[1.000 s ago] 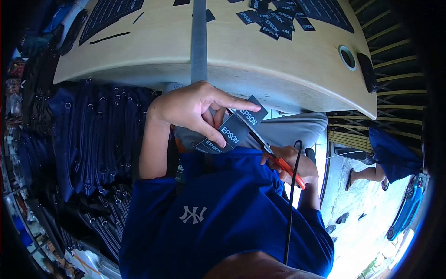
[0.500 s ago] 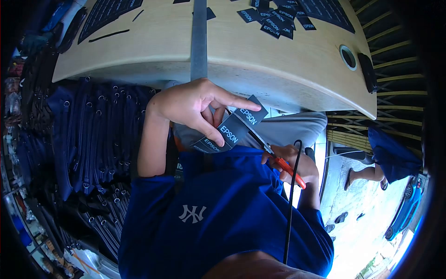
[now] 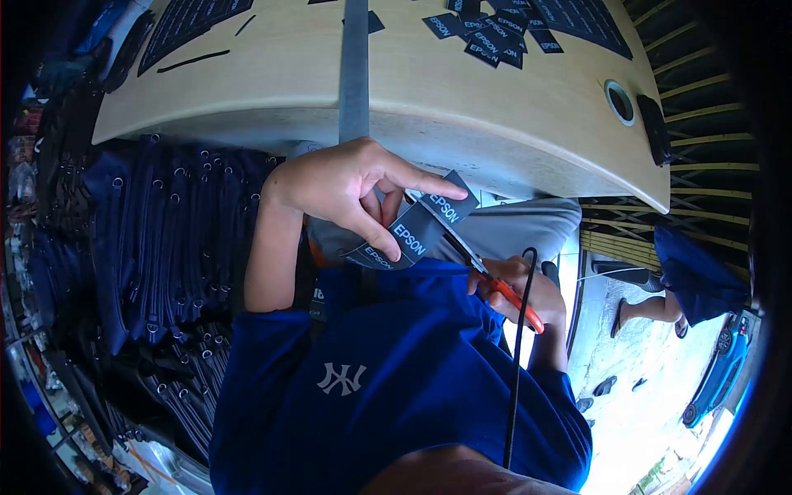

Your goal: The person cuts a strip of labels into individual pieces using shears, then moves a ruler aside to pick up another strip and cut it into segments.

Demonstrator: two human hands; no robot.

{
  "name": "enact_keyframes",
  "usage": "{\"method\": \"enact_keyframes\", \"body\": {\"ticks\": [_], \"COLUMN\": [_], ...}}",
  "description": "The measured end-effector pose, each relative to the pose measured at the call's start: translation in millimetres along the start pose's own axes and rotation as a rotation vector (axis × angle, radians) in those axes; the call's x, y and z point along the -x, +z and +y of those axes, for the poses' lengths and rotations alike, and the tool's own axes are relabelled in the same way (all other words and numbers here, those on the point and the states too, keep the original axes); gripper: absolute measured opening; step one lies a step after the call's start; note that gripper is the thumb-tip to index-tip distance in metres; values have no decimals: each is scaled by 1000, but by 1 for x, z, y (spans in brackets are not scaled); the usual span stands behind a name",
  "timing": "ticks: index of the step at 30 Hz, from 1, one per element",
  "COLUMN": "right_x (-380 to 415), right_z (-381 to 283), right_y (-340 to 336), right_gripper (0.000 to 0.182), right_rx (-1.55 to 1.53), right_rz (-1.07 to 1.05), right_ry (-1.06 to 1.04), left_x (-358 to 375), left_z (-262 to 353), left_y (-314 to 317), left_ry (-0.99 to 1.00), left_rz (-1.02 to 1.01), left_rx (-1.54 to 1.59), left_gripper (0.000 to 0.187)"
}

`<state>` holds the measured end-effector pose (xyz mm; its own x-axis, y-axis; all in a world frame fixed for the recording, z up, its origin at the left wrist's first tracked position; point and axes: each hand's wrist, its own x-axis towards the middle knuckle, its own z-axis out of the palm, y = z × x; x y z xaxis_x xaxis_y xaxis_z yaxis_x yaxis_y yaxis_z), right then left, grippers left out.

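Observation:
My left hand (image 3: 351,186) pinches a dark strip (image 3: 410,230) printed with EPSON labels, its thumb low on the strip and a finger stretched along the upper end. The strip slants up to the right and its lower end curls under the thumb. My right hand (image 3: 532,289) is wrapped round orange-handled scissors (image 3: 513,304). Their blades reach up and left across the strip, between two EPSON labels. Part of the blades is hidden by the strip and my left fingers.
Cut EPSON labels (image 3: 493,35) and larger printed sheets lie on the table (image 3: 247,91). A metal ruler (image 3: 354,74) juts over its edge. Dark straps (image 3: 157,239) with metal rings hang at the left. A black cord (image 3: 516,371) hangs before me. Another person's leg (image 3: 652,310) shows right.
The strip has shifted very slightly in my left hand, and its lower end curls a little more. My right hand and the scissors have hardly moved.

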<state>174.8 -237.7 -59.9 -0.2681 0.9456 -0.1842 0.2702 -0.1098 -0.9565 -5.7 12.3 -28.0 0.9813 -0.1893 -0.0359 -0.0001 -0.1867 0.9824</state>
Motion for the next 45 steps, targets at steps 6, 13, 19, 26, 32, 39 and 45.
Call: {"method": "enact_keyframes", "body": {"ticks": [6,13,19,26,32,39,45], "right_x": [-2,1,4,10,20,8,-22], "right_z": [1,6,6,8,9,12,18], "right_y": [6,7,7,8,18,40,39], "right_gripper": [71,62,43,43,41,59,68], "right_rx": [51,46,51,-23,-81,-178,-315], "right_rz": [76,93,121,163,254,522,632], "right_ry": [-5,-57,-23,71,205,64,-58], "left_x": [-1,0,0,-9,-60,-85,-44], "left_z": [-4,0,2,20,35,3,37], "left_y": [0,0,-3,-20,-76,-115,-50], "left_ry": [31,-10,-71,-131,-20,3,20], "left_rz": [10,15,7,98,325,693,581], "left_rx": [5,1,63,56,-312,-383,-104], "left_gripper": [78,78,80,76,71,89,95]}}
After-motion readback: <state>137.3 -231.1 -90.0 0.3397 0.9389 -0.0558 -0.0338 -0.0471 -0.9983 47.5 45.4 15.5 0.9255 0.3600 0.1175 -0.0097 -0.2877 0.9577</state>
